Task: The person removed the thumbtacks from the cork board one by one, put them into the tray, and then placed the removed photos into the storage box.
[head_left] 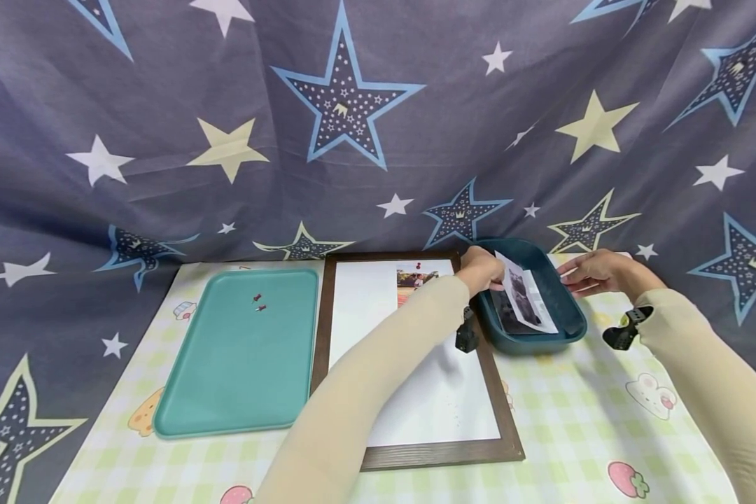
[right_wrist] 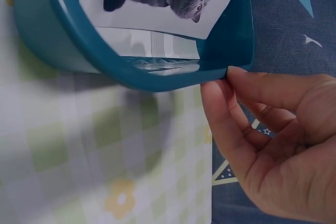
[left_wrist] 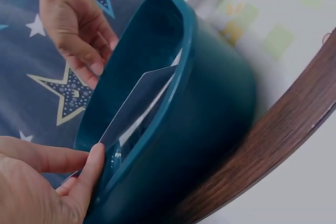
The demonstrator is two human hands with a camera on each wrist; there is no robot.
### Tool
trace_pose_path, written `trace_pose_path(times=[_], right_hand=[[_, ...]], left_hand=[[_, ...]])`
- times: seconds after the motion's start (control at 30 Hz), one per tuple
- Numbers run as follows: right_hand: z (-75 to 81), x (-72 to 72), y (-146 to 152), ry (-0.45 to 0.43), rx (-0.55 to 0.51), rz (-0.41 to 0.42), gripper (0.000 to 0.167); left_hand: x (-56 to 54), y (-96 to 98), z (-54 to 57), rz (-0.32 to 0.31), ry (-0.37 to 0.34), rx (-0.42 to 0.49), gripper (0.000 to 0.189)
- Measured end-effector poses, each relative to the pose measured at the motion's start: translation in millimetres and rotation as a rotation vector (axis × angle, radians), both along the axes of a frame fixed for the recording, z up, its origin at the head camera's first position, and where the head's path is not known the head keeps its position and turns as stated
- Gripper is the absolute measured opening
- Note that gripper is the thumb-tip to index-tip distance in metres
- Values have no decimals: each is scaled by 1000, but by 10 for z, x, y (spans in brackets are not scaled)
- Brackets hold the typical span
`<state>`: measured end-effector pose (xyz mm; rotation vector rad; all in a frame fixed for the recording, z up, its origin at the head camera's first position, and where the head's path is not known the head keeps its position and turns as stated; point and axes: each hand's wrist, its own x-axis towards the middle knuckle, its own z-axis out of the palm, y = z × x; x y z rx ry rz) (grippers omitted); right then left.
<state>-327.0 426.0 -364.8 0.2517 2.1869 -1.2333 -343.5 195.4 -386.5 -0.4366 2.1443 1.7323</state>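
My left hand [head_left: 481,270] pinches the edge of a printed photo of a grey cat [head_left: 521,292] between thumb and fingers. The photo tilts up inside a dark teal plastic bin [head_left: 567,315]. Beneath it, other prints and a clear plastic piece [right_wrist: 165,65] lie in the bin. At the bin's far side my right hand [head_left: 595,271] grips the rim, thumb tip on the edge and fingers against the outer wall. In the left wrist view, the left hand [left_wrist: 58,182] holds the photo's corner [left_wrist: 139,100] close over the near rim.
Left of the bin lies a white board with a brown wooden frame [head_left: 441,455]. A picture [head_left: 409,278] hangs on it under a red push pin [head_left: 418,265]. Farther left, a green tray [head_left: 239,378] holds two red push pins [head_left: 260,308]. A starry cloth [head_left: 353,203] hangs behind the table.
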Motion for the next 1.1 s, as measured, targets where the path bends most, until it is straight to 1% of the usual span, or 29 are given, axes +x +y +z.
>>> trace_pose_path(times=[0.1,0.17,0.2,0.27,0.33,0.4,0.5,0.57,0.63,0.67,0.7,0.73,0.8,0.9,0.93,0.97,1.03,1.1], right_hand=[[3,0,-16,0,5,-7,35],[2,-1,-22,0,8,-8,35],[3,-1,-24,0,8,-6,35],[4,2,-26,-1,7,1,35],[7,3,-28,-3,6,3,35],[14,5,-32,-5,6,4,35],[21,6,-32,-6,14,5,36],[30,11,-34,-5,18,4,35],[36,13,-33,-3,21,5,35],[38,14,-30,-1,21,6,34],[39,16,-30,0,22,3,33],[40,18,-28,1,23,5,32],[38,19,-26,4,25,3,31],[31,20,-28,8,29,-5,30],[28,19,-28,9,30,-5,29],[27,20,-30,10,30,-10,29],[24,18,-30,10,29,-15,28],[24,15,-28,8,26,-19,27]], left_hand=[[-5,17,-18,-7,-7,-21,60],[-8,14,-23,-2,-16,-1,73],[-2,3,-23,-6,-13,18,76],[22,-39,-10,-30,-6,77,76],[60,-85,18,-45,-9,142,71],[97,-137,59,-76,-21,206,65],[89,-183,126,-92,-106,297,60],[24,-187,133,-107,-179,358,62],[-93,-156,94,-120,-258,393,64],[-150,-135,66,-124,-289,408,65],[-271,-86,-29,-125,-321,421,66],[-321,-63,-54,-127,-350,428,66],[-377,-36,-77,-127,-397,436,64],[-348,-63,-22,-141,-441,454,64],[-261,-102,67,-141,-442,459,62],[-239,-116,91,-134,-446,466,60],[-186,-160,140,-145,-441,496,61],[-155,-188,162,-154,-427,525,60]])
